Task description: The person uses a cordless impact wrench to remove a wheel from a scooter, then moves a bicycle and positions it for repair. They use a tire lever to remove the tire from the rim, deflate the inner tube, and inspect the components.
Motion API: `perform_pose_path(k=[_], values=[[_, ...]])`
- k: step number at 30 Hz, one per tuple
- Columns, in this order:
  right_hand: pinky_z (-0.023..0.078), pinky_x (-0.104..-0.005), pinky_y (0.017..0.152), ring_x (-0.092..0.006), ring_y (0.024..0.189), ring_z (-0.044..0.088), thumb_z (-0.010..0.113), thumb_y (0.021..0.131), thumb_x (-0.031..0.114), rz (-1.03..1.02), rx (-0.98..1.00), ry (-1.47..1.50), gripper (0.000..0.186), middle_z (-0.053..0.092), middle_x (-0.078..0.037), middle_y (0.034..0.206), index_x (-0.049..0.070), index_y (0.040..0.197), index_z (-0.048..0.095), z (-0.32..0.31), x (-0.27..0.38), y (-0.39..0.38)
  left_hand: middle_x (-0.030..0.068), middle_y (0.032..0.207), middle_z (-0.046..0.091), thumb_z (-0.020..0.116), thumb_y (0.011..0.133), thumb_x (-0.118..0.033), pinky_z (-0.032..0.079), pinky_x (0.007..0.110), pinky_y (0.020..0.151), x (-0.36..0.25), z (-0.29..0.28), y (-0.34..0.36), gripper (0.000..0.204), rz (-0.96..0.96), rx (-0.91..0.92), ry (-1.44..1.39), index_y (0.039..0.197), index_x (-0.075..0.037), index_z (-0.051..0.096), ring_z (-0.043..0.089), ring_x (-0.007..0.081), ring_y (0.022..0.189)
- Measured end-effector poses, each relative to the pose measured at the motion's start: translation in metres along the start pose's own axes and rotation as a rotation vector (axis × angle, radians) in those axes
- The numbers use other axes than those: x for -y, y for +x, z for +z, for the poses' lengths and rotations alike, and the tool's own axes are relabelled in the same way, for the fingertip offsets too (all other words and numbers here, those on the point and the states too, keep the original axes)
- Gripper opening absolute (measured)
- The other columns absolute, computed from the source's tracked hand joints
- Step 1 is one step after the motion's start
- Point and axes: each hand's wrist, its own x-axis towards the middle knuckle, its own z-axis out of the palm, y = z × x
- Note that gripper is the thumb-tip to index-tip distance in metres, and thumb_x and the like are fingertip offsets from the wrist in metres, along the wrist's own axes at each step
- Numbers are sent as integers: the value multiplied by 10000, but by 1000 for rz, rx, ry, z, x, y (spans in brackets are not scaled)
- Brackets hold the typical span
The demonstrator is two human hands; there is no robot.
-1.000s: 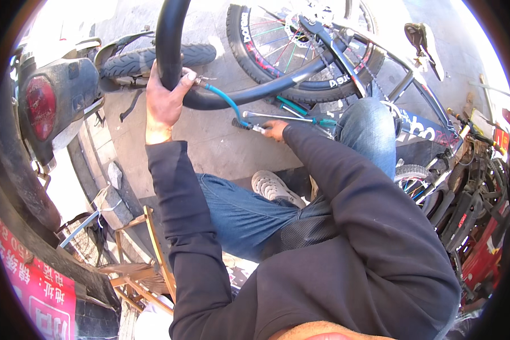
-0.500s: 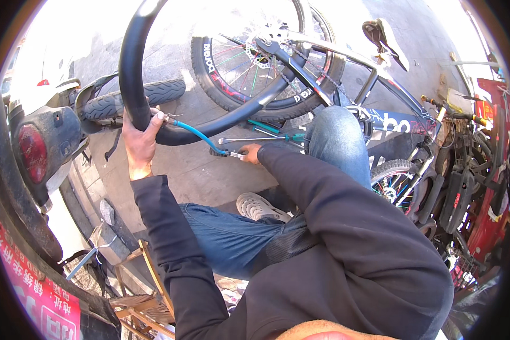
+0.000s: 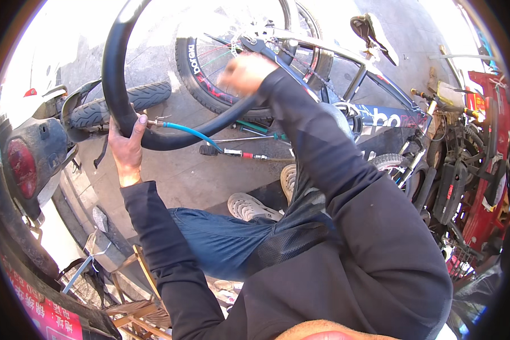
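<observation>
A puffed-up black inner tube [image 3: 114,76] hangs as a large loop in front of me. My left hand [image 3: 126,144] is wrapped round its near left part, thumb up beside the valve. From that valve a blue air hose [image 3: 190,131] runs to a red and silver coupling [image 3: 246,154], with no hand on it. My right hand [image 3: 246,73] is raised over the bicycle wheel [image 3: 187,73], just above the tube's right side. Motion smears its fingers, and whether it touches the tube cannot be made out.
A bicycle frame [image 3: 379,118] lies on its side at the right. At the left stands a scooter's rear end with a red tail light [image 3: 21,164] and a tyre [image 3: 119,105]. A wooden chair [image 3: 144,269] is at lower left; bicycle parts [image 3: 456,175] crowd the right.
My right hand has let go of the hose coupling and moved up and away, over the wheel. My left hand stays on the inner tube. The whole view has shifted slightly.
</observation>
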Motion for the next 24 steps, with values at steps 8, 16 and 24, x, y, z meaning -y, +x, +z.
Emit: perform_pose_path(k=[8,16,24], values=[[536,-389,831,-273,883,694,807,790,411,200,-361,77,558,728,-182,1006,-14,1130,684,-98,-215,125,31,932,646,773,893,-129,523,255,756,-6,21,1,396,68,-4,-6,1210,13,583,636,107,821],[558,-399,782,-277,814,706,755,800,373,212,-653,135,462,738,-167,904,-15,1046,709,-78,-197,88,49,884,638,748,901,-97,549,285,690,4,29,-5,374,-103,61,-176,1193,24,550,690,158,736],[553,-397,805,-281,845,701,762,808,399,166,-614,66,554,733,-172,942,-28,1145,659,-96,-228,130,63,872,626,768,893,-156,562,306,632,-1,40,-2,392,-288,-61,-229,1167,23,553,688,185,694]])
